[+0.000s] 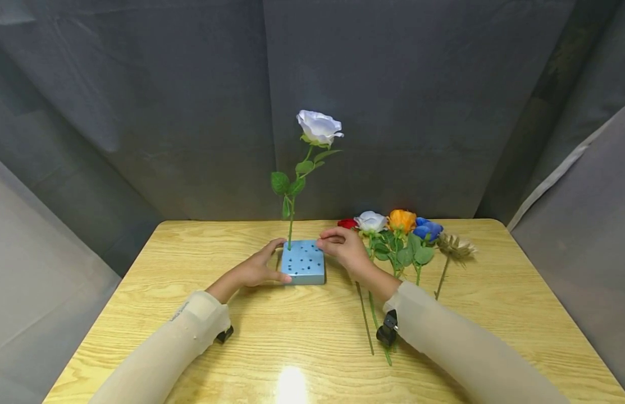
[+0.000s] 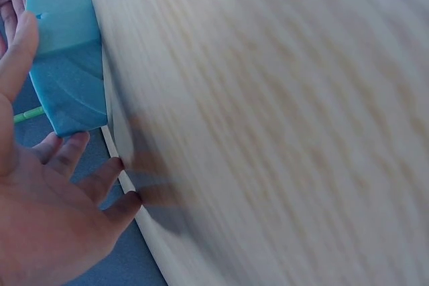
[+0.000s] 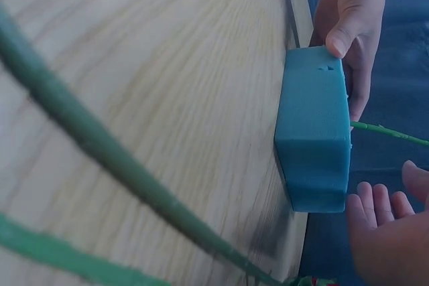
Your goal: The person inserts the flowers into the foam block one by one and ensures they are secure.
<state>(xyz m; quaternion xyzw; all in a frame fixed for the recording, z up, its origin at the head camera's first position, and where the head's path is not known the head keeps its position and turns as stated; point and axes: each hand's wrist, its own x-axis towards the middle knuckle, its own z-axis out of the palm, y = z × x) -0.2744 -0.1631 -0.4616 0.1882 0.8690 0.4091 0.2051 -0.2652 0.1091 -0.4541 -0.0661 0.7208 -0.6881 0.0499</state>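
A light blue foam block [image 1: 303,279] with several small holes in its top sits on the table. One white rose [image 1: 319,129] stands in it near the back left corner, its green stem [image 3: 389,130] leaning slightly right. My left hand [image 1: 256,270] holds the block from the left, thumb on the front corner and fingers along the far side. At the back right corner of the block is my right hand [image 1: 349,253], fingers loosely bent. Nothing shows between those fingers in the right wrist view, where the fingertips come right beside the block's edge.
Right of the block lie a red flower [image 1: 347,223], another white rose [image 1: 371,222], an orange rose [image 1: 402,220], a blue flower [image 1: 427,229] and a dull brownish flower [image 1: 456,248]. Their stems run toward the front, partly under the right forearm. Grey curtains [image 1: 191,112] surround the wooden table [image 1: 272,348].
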